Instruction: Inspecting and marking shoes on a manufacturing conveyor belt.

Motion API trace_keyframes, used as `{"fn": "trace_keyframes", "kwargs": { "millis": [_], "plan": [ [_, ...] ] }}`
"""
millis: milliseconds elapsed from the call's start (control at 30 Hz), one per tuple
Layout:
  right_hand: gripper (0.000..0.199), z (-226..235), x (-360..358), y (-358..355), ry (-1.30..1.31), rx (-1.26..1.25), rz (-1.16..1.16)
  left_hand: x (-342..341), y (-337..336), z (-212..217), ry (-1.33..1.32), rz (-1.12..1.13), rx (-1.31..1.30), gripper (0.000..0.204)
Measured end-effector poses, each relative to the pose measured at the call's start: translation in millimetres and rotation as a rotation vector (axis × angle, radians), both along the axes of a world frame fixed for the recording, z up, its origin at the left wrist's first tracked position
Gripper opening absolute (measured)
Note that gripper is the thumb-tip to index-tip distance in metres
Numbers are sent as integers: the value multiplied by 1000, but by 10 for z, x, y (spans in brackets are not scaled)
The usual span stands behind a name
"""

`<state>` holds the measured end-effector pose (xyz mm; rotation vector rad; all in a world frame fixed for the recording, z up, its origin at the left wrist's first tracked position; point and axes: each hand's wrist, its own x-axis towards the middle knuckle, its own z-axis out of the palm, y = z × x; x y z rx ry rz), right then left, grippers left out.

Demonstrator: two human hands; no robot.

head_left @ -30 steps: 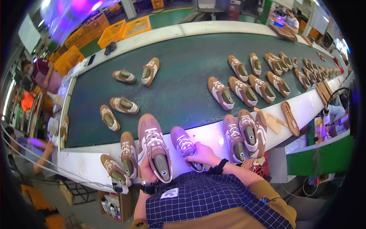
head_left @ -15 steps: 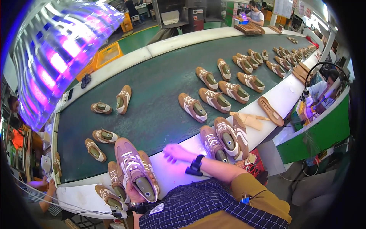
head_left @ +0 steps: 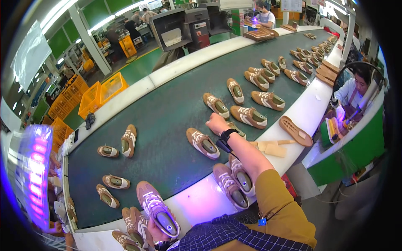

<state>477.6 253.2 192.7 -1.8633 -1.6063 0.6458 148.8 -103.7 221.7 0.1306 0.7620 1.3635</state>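
Right hand: stretched out over the dark green conveyor belt, fingers curled down onto a tan sneaker that lies mostly hidden under the hand and the black wristwatch. The grip looks clenched on that shoe, though the fingertips are out of sight.

Left hand: low at the near edge, grasping from below a brown sneaker on a grey last, sole side down, toe pointing away from the person.

Around the right grip: a tan sneaker with white stripes just to its left on the belt; two more just beyond it; further rows of shoes well beyond, toward the far end.

Around the left grip: two lasted sneakers to its right on the white table rim, near the right elbow; other shoes just beside it at the lower edge.

On the rim to the right of the right forearm: a loose brown outsole and pale flat pieces.

Risk, right side: the shoe is taken at full reach with the grip half covering it; a shallow hold could let it slip or knock the striped neighbour askew.

Risk, left side: the held sneaker is supported only from beneath and could tip onto the shoes beside it.

Risk, sleeve: the forearm passes close over the two lasted sneakers and could brush them off the rim.
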Motion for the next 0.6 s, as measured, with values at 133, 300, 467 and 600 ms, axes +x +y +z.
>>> {"fn": "trace_keyframes", "kwargs": {
  "millis": [133, 300, 467, 600],
  "plan": [
    [47, -150, 453, 434, -21, -4, -151, -9, 248, -216, -105, -103, 41, 69],
    [56, -718, 783, 1123, -19, -32, -280, 251, 623, -17, 273, -114, 200, 72],
    [61, -1019, 842, 1531, 18, -123, -215, 290, 808, 192, 368, 138, 182, 72],
    [53, -1046, 1119, 1614, 84, -78, -100, 334, 702, 334, 450, 358, 162, 71]
  ]
}}
